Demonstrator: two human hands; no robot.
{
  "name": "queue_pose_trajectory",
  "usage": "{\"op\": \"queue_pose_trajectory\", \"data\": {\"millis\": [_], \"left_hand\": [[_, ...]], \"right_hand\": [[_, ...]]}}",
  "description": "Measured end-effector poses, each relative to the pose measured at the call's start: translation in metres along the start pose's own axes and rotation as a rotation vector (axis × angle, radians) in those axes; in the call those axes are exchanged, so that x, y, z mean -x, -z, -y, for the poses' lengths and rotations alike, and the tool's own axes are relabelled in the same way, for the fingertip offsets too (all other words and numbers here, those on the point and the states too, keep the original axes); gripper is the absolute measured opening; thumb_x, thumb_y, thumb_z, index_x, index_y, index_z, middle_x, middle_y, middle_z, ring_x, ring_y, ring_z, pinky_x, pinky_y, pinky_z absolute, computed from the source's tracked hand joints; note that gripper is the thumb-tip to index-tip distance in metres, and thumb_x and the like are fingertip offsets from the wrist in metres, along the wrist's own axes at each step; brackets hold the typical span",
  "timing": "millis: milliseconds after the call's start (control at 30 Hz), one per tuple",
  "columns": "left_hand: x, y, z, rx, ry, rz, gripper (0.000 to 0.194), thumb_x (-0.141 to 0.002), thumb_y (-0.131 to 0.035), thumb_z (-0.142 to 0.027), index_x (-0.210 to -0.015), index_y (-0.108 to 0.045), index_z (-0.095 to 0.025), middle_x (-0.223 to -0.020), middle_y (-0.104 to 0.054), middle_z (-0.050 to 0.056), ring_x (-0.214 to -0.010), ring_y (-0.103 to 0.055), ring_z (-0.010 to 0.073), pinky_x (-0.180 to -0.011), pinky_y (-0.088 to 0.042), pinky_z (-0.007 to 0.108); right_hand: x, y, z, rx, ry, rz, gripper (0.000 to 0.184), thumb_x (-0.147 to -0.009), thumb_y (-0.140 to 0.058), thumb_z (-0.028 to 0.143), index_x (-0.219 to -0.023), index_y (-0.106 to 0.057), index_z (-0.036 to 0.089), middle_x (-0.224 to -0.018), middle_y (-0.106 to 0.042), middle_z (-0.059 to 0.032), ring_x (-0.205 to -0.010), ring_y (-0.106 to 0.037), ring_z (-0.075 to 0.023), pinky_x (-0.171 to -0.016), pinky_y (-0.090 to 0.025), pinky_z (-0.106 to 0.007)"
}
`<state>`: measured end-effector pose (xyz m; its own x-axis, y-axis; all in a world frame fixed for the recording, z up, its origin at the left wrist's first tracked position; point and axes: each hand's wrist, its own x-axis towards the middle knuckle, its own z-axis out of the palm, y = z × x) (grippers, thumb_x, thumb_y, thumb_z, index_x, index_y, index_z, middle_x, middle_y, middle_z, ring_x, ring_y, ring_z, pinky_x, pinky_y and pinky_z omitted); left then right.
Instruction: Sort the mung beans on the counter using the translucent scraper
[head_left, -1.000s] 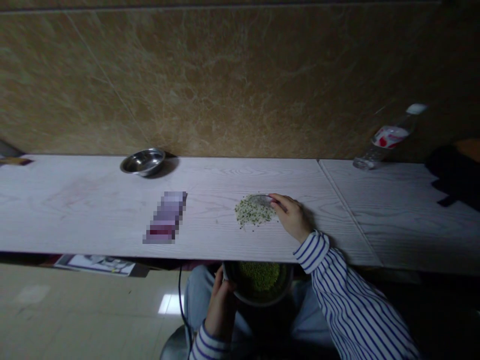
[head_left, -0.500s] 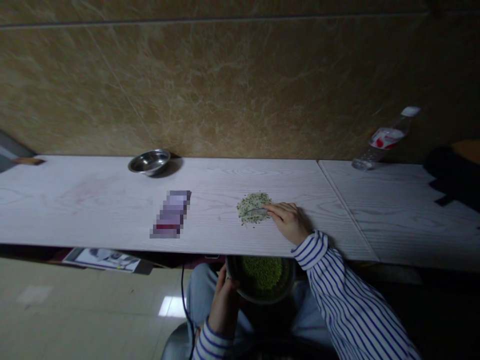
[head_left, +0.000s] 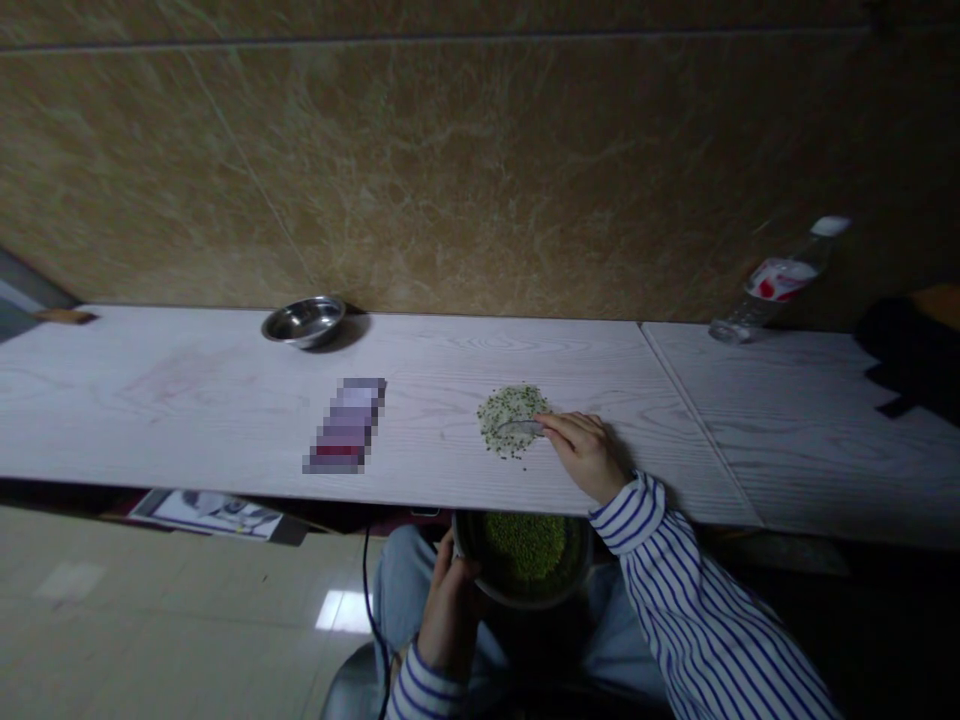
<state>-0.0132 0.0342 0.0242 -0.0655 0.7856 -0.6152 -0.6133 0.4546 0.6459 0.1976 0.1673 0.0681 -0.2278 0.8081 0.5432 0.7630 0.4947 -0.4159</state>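
Note:
On the white wood-grain table (head_left: 420,440) lies a flat pile of pale, rice-like grains mixed with small green beans (head_left: 510,410). My right hand (head_left: 586,452) pinches a metal spoon (head_left: 521,427) at the pile's right side, its tip down among the grains. Below the table edge, my left hand (head_left: 448,600) grips the left rim of a metal bowl (head_left: 525,603) resting at my lap. Green beans (head_left: 529,545) fill the bottom of that bowl; its far rim is hidden under the table.
A second metal bowl (head_left: 304,325) stands near the wall, left of the pile. A pixelated flat object (head_left: 345,425) lies in front of it. At the back right stands a plastic bottle (head_left: 780,280), with a dark item (head_left: 911,350) beyond it. A cable (head_left: 367,590) hangs by my left leg.
My right hand and the spoon have shifted slightly right and toward me, and the pile's near edge is a little more spread. My left hand keeps its grip on the bowl.

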Motion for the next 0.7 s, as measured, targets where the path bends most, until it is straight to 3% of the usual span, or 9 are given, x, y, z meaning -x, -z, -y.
{"op": "queue_pose_trajectory", "data": {"millis": [233,467,700], "left_hand": [[-0.001,-0.001,0.003,0.031,-0.001,-0.026,0.060,-0.061,-0.067,-0.023,-0.121,-0.062,-0.028,-0.112,-0.073,0.008,-0.104,-0.066,0.0333,-0.066,-0.052,0.033],[0.001,-0.001,0.000,0.015,0.030,-0.037,0.066,-0.060,-0.066,-0.023,-0.125,-0.059,-0.027,-0.111,-0.073,0.007,-0.104,-0.066,0.0331,-0.067,-0.052,0.034],[-0.001,0.001,0.001,0.017,0.018,-0.052,0.061,-0.061,-0.067,-0.023,-0.122,-0.061,-0.026,-0.103,-0.071,0.007,-0.098,-0.065,0.0317,-0.066,-0.050,0.033]], "right_hand": [[0.011,0.005,0.005,-0.071,0.026,0.019,0.028,-0.094,-0.054,0.015,-0.108,-0.076,0.027,-0.098,-0.081,-0.0053,-0.089,-0.074,-0.0209,-0.080,-0.053,-0.037],[0.025,0.016,0.013,-0.050,0.059,-0.057,0.026,-0.095,-0.055,0.014,-0.106,-0.075,0.024,-0.095,-0.080,-0.0063,-0.085,-0.074,-0.0211,-0.078,-0.054,-0.037],[0.042,0.025,0.011,-0.025,-0.026,-0.092,0.026,-0.095,-0.053,0.017,-0.107,-0.075,0.024,-0.096,-0.080,-0.0070,-0.087,-0.074,-0.0227,-0.078,-0.056,-0.038]]}}
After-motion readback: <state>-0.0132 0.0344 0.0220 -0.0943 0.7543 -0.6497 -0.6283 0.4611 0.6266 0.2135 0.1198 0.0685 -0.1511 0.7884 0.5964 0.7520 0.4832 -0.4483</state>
